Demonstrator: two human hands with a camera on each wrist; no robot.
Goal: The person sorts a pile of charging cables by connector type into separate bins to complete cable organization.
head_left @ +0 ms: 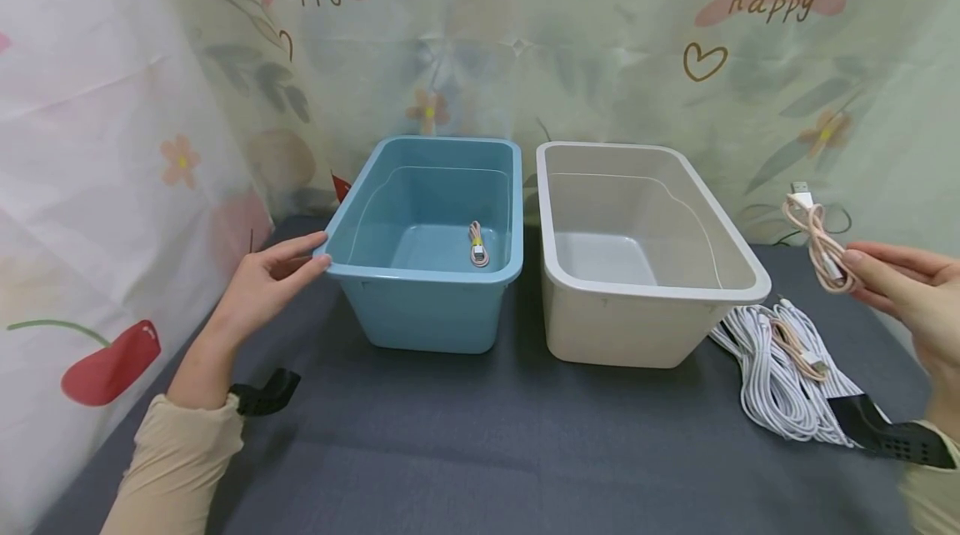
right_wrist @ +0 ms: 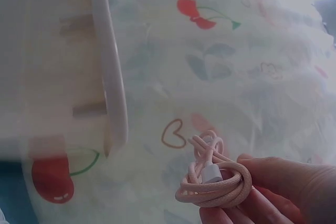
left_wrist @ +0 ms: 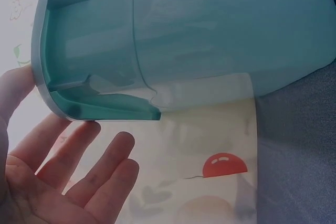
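Observation:
In the head view my left hand (head_left: 258, 285) touches the near left corner of a blue plastic bin (head_left: 420, 310). Its fingertips rest on the rim, and the left wrist view shows the fingers (left_wrist: 107, 166) spread and fairly straight. Raised at the right, my right hand (head_left: 907, 285) pinches a coiled pink USB cable (head_left: 817, 239) between thumb and fingers. The cable's white plug (head_left: 801, 195) points up. Another small coiled cable (head_left: 477, 245) lies inside the blue bin. Up close in the right wrist view, the held cable (right_wrist: 220, 190) shows a braided loop.
A beige bin (head_left: 615, 327) stands right of the blue one, with a narrow gap between. Beside it lies a large white cable bundle (head_left: 787, 385), with a pink cable (head_left: 797, 349) on top. A dark cloth (head_left: 450, 452) covers the table; printed curtains (head_left: 480, 35) hang behind and left.

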